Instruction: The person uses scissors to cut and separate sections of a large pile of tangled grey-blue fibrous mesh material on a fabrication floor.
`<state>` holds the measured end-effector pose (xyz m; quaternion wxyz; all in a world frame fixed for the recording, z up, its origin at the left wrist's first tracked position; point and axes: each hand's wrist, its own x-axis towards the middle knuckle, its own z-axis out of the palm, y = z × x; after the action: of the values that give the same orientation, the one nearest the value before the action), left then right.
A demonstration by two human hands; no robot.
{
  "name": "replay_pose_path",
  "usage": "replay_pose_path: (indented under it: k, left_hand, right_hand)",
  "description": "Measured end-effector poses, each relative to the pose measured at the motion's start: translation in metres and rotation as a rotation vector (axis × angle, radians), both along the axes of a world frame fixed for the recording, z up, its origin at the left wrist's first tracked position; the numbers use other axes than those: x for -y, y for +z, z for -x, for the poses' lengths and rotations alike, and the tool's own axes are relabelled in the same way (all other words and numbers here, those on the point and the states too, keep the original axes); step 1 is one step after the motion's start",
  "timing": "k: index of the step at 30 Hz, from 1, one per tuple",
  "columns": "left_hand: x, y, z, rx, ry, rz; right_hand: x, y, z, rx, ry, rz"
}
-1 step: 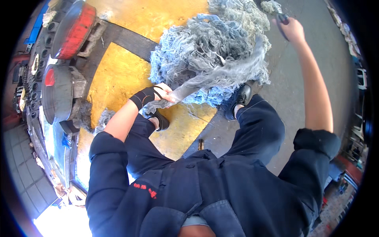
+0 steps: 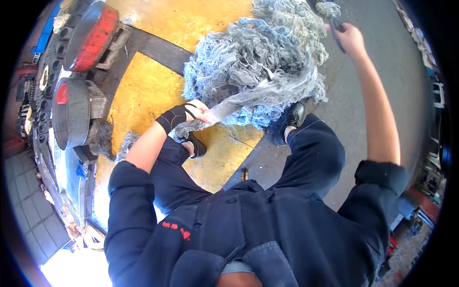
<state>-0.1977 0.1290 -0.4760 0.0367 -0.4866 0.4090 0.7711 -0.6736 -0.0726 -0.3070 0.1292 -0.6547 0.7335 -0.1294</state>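
A large tangled heap of grey and light-blue frayed netting (image 2: 258,62) lies on the floor in front of me. My left hand (image 2: 197,111), in a black wrist wrap, is closed around the near end of a grey strip of netting (image 2: 248,99). That strip stretches taut across the heap's near side toward the right. Raised at the far right, my right hand (image 2: 351,39) grips a dark, curved hand tool (image 2: 337,37), slightly blurred, whose exact kind I cannot make out. A small pale tuft of fibre (image 2: 328,8) lies just beyond it.
My black shoes (image 2: 196,146) stand close to the heap's near edge. Yellow floor plates (image 2: 143,91) and grey floor (image 2: 377,28) lie around it. On the left are red-and-black round drums (image 2: 91,40) on wooden blocks, and a grey tuft (image 2: 126,143) by my left forearm.
My right hand and its tool have shifted slightly left. My left hand keeps its hold on the strip of netting, and the heap looks the same.
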Motion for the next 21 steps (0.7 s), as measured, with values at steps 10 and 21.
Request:
replay_pose_path:
  k: [10, 21]
  left_hand:
    - [-0.015, 0.06, -0.011, -0.2, 0.228, 0.164]
    - [-0.021, 0.069, -0.002, -0.213, 0.319, 0.165]
  right_hand:
    - [-0.297, -0.024, -0.182, 0.894, 0.274, -1.139]
    - [-0.303, -0.099, -0.22, 1.224, 0.217, -1.213]
